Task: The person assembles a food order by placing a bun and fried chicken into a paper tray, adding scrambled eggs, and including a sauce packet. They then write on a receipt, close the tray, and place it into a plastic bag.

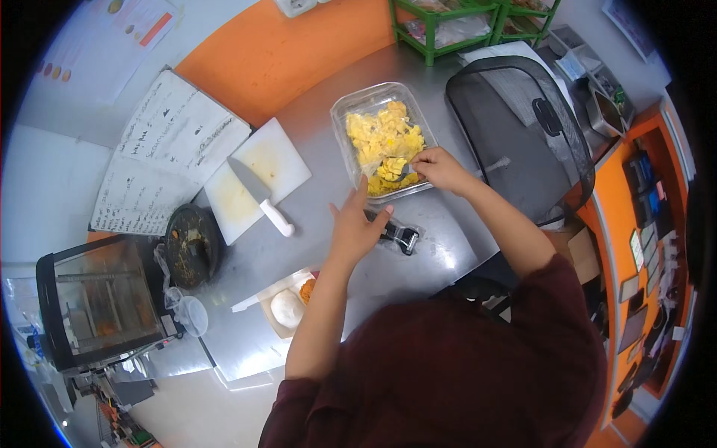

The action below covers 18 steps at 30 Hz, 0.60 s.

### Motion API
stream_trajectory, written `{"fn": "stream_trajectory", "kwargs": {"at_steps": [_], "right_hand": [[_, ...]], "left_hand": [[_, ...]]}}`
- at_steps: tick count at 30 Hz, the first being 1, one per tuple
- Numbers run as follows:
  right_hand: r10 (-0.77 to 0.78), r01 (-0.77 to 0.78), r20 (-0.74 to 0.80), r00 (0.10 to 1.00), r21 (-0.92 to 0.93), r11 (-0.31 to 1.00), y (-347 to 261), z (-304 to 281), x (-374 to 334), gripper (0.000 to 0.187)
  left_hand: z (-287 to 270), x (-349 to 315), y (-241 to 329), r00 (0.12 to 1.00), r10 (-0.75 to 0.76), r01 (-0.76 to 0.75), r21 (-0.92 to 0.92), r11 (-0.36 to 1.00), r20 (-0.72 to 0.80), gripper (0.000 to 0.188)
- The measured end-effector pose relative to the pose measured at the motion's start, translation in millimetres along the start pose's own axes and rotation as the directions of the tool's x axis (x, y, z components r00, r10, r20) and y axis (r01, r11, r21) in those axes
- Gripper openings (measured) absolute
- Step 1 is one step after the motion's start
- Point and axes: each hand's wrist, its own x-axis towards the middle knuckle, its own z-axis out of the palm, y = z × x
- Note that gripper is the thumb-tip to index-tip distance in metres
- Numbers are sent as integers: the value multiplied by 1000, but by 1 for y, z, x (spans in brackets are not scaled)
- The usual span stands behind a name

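A clear rectangular tub (340, 142) holds yellow scrambled egg (385, 134). My right hand (442, 170) is closed around the handle of a spoon (404, 173), whose bowl sits in the egg near the tub's close end and carries some of it. My left hand (358, 228) is open, fingers spread, with the index fingertip at the tub's near left corner; I cannot tell whether it touches. Beside its thumb lies a black and silver object (405, 237), partly covered by the hand. A cardboard food box (280, 328) with white rice (287, 308) stands partly behind my left forearm.
Left of the tub, a knife (258, 196) lies across a white cutting board (287, 157). A dark round pan (192, 246) and a glass-fronted warmer (104, 299) stand further left. At right is a large black mesh cover (515, 134); green racks (429, 45) stand behind.
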Motion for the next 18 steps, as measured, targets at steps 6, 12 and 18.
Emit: {"fn": "stream_trajectory", "kwargs": {"at_steps": [6, 12, 18], "right_hand": [[-40, 44, -59, 997, 71, 996, -27, 13, -26, 17], [-46, 25, 213, 976, 101, 995, -79, 32, -99, 16], [21, -102, 571, 821, 111, 989, -88, 114, -127, 18]], "left_hand": [[-36, -73, 12, 925, 131, -174, -90, 981, -356, 44], [-31, -220, -84, 662, 66, 12, 99, 995, -746, 14], [-33, -268, -173, 342, -459, 443, -290, 848, -820, 19]]}}
